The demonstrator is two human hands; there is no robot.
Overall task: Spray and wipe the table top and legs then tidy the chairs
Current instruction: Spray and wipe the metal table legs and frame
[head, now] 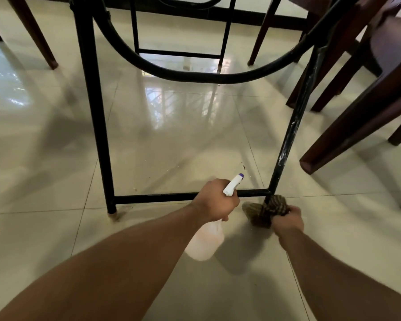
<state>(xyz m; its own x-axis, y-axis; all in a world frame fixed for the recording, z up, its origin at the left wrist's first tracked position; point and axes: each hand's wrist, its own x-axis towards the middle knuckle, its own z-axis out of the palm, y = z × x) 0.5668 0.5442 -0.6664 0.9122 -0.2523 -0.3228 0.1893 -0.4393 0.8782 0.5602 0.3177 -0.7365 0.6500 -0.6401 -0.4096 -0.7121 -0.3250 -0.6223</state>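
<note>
Your hands work low at the near right table leg (288, 137), white-streaked, likely mid-wipe. Chairs (357, 107) stand right, not yet tidied. Left hand (214, 200) grips the spray bottle (205, 243), held aside, ready to spray; right hand (287, 220) clenches the cloth (274, 206) round the leg's foot.

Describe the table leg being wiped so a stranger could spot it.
Find the black metal table frame on the pale tiled floor. Follow its low horizontal bar rightward to the slanted black leg beside dark wooden chairs. Unlike the plain left leg, it is streaked white, and the right hand holds a brown striped cloth round its foot.
</note>
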